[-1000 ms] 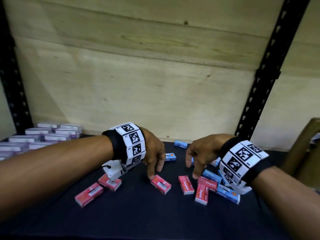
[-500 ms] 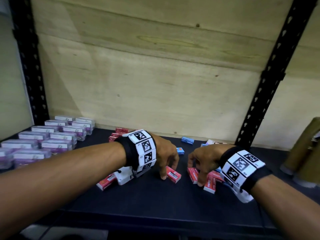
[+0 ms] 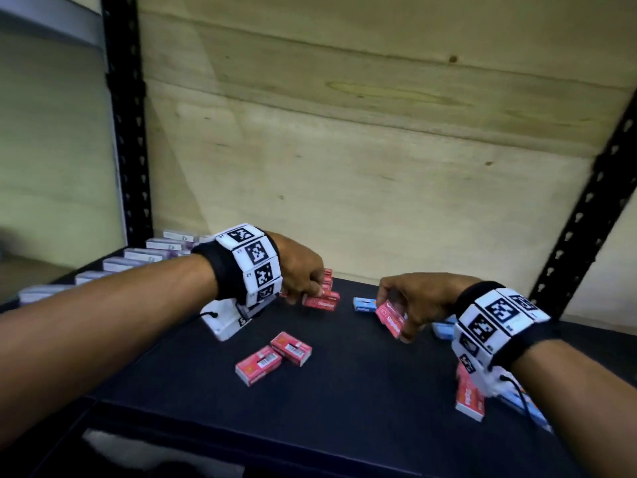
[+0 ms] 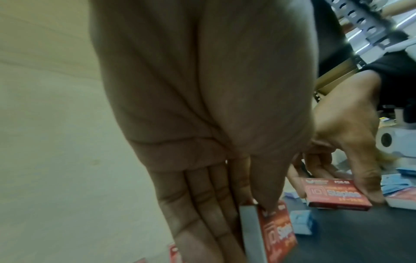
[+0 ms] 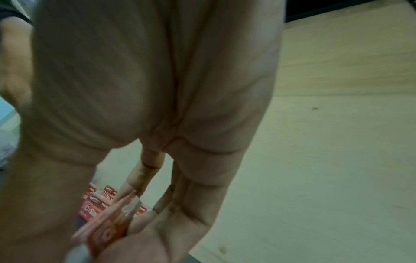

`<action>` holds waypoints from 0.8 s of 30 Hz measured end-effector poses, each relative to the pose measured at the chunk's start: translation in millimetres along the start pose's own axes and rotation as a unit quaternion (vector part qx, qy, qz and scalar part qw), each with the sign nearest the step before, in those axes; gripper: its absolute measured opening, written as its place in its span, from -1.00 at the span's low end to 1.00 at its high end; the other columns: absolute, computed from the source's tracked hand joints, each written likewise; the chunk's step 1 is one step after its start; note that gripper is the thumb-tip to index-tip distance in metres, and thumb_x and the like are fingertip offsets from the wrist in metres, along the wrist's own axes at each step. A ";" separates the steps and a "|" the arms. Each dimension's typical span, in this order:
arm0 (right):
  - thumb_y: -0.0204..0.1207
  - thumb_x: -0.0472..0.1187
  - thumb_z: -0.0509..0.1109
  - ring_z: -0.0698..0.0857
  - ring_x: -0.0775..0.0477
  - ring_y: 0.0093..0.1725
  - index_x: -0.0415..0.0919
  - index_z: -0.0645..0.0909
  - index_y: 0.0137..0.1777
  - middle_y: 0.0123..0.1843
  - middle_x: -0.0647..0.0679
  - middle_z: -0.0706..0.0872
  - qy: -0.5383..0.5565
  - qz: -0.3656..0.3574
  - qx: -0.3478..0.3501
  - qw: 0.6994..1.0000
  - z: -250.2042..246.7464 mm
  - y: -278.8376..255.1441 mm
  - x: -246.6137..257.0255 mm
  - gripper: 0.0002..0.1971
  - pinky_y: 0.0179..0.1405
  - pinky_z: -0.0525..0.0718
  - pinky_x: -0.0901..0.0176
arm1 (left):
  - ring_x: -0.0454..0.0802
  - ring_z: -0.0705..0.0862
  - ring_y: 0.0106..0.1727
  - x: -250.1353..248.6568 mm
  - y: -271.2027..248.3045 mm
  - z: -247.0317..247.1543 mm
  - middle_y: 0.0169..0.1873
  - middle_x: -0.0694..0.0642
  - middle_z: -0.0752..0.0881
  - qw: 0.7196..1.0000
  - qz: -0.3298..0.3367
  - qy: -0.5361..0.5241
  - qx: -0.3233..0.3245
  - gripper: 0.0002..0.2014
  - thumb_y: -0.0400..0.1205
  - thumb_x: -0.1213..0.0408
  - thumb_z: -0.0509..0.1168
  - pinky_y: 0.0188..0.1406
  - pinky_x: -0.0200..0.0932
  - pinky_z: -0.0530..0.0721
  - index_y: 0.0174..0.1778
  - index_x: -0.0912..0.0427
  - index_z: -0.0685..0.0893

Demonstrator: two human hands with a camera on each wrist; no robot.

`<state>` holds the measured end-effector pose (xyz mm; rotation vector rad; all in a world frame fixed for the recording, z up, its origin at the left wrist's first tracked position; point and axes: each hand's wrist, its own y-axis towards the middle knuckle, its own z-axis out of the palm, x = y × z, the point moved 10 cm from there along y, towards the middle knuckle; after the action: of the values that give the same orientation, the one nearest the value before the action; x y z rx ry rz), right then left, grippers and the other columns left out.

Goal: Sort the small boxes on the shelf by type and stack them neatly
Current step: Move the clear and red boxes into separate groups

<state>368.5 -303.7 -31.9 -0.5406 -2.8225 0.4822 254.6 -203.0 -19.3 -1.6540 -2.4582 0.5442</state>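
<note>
On the black shelf (image 3: 344,384), my left hand (image 3: 303,288) pinches a red staples box (image 3: 322,301) between thumb and fingers, just in front of a small stack of red boxes (image 3: 327,276) at the back wall. The left wrist view shows that box (image 4: 276,231) on edge under my thumb. To the right, my right hand (image 3: 410,301) grips a second red box (image 3: 387,317), tilted and off the shelf; it also shows in the right wrist view (image 5: 108,231). Two loose red boxes (image 3: 291,348) (image 3: 258,365) lie side by side in the middle.
Rows of white-and-purple boxes (image 3: 148,257) fill the shelf's rear left. A blue box (image 3: 364,304) lies between my hands, with more blue boxes (image 3: 443,329) behind my right wrist. One red box (image 3: 468,398) sits under that wrist. Black uprights (image 3: 127,132) frame the plywood back wall.
Each hand has picked a red box up off the shelf. My left hand has carried its box back toward the red stack, and my right hand has risen with its box.
</note>
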 end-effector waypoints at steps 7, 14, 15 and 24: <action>0.40 -0.63 0.35 0.58 -0.01 -0.49 0.02 0.53 0.32 -0.21 -0.12 0.67 -0.017 -0.064 0.021 0.998 0.6 42.7 57.6 -0.38 -0.43 0.58 0.22 | -0.12 0.68 -0.39 67.4 -23.1 10.4 -0.36 -0.03 0.77 0.996 -0.084 0.023 0.010 -0.78 0.77 0.14 0.13 -0.15 -0.18 0.59 -0.14 0.04 0.61; 0.51 -0.50 0.27 0.70 -0.06 -0.37 0.15 0.57 0.24 -0.23 -0.07 0.74 -0.014 -0.073 0.024 0.997 5.2 73.2 88.3 -0.48 -0.13 0.76 0.02 | -0.31 0.47 -0.37 81.1 -26.2 19.3 -0.38 -0.21 0.52 0.994 -0.096 0.052 0.012 -0.71 0.78 0.10 0.13 0.00 -0.18 0.47 0.31 0.11 0.62; 0.52 -0.51 0.27 0.72 -0.06 -0.34 0.14 0.56 0.28 -0.21 -0.06 0.73 -0.010 -0.068 0.028 0.997 7.7 76.1 89.2 -0.47 -0.08 0.79 0.01 | -0.32 0.45 -0.37 81.4 -25.0 20.1 -0.37 -0.22 0.50 0.994 -0.095 0.049 0.012 -0.70 0.78 0.10 0.12 0.01 -0.17 0.46 0.34 0.11 0.60; 0.60 -0.47 0.28 0.85 -0.22 -0.14 -0.11 0.48 0.05 -0.01 -0.20 0.79 0.019 -0.029 0.023 0.999 10.9 86.1 90.6 -0.78 -0.10 0.85 -0.02 | 0.05 0.79 -0.03 95.1 -16.9 28.4 0.02 0.12 0.79 0.991 -0.114 -0.065 0.010 -0.70 0.78 0.10 0.12 -0.32 -0.30 0.61 0.35 0.15 0.57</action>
<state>310.7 -195.6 -58.5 -0.4538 -2.7759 0.5180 194.1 -127.9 -48.2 -1.3444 -2.6779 0.6602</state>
